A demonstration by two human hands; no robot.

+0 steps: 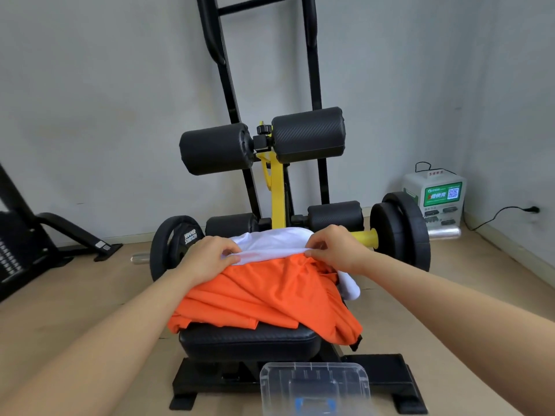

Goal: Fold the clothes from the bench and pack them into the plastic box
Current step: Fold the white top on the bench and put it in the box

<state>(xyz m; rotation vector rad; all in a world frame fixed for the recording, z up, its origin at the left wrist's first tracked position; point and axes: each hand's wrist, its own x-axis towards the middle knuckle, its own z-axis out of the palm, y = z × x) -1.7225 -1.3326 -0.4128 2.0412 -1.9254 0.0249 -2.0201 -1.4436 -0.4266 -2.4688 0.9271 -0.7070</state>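
- left hand [210,255] pinches the near edge of the white garment [270,243], which lies atop the orange garment [264,295] on the bench pad [249,340]
- the orange garment droops off both sides; lifting the white one may drag it to the floor [90,295]
- right hand [333,250] pinches the same edge; an uneven pull would skew the fold
- plastic box [313,385] waits on the floor below, lower right

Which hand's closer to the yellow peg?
Right. The right hand pinches the white cloth just left of the yellow peg; the left hand holds its other end, farther left.
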